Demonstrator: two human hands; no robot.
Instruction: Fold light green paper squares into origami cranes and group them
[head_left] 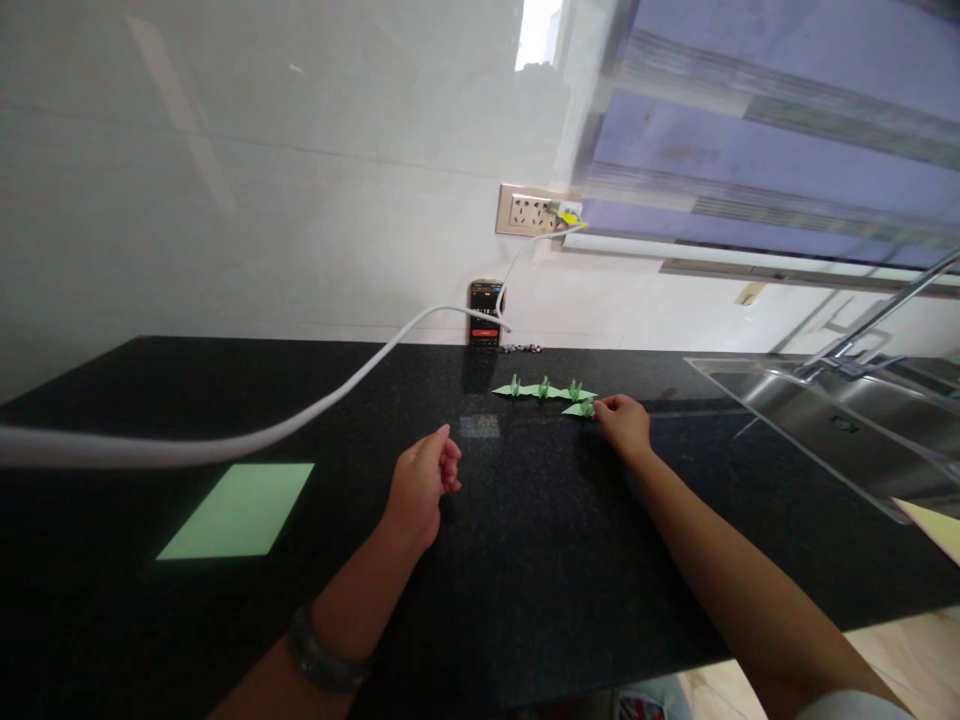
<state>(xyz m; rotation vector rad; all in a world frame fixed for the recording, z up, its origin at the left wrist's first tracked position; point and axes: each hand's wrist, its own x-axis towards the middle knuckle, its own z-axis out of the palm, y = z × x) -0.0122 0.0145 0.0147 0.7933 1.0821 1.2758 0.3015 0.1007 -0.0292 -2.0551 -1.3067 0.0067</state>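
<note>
My right hand (pixel 624 424) pinches one end of a small folded green paper crane (pixel 579 409) at the black countertop. Just behind it, a row of similar green paper cranes (pixel 544 389) stands on the counter, their wings lined up side to side. My left hand (pixel 427 480) hovers over the counter nearer to me, fingers loosely curled in with the thumb against them, and nothing shows in it. Farther left lies a flat green sheet of paper (pixel 236 510).
A phone (pixel 485 315) leans on the wall, with a white cable (pixel 360 372) crossing from the left to the wall socket (pixel 531 211). At the right is a steel sink (pixel 817 420) with a faucet (pixel 877 325). Yellow paper (pixel 930 528) shows at the right edge.
</note>
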